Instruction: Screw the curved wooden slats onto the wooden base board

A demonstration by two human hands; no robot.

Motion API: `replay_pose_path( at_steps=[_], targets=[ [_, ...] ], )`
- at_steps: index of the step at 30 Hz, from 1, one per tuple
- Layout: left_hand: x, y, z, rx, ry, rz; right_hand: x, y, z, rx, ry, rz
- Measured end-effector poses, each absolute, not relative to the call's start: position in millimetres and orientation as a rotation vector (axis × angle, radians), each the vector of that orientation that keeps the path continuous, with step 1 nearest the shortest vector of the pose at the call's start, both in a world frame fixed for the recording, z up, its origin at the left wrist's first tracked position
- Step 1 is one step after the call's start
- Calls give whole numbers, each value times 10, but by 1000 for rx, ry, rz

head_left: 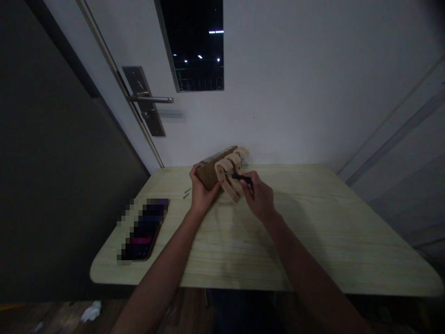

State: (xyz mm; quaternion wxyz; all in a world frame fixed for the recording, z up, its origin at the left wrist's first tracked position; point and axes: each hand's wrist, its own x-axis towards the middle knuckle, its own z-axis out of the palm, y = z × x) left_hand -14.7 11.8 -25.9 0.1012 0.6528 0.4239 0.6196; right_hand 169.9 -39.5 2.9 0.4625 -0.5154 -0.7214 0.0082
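The right hand (259, 195) has its fingers clamped on a black-handled screwdriver (242, 177) — long axis pointing left, tip at the pale wooden piece (225, 164). Left hand (200, 195): fingers gripping the brown block (208, 174) beside it, over the surface (313, 250).

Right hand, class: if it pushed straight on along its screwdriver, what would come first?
The right hand would likely meet the wavy wooden piece first: the screwdriver points at its left part, though whether the tip touches is unclear.
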Motion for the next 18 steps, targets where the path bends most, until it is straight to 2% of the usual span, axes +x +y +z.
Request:
replay_pose_path(
  at_steps=[18],
  targets=[
    [-138, 124, -269, 1898, 1240, 1826, 1644, -407, 12, -1293, -1730, 47]
  ],
)
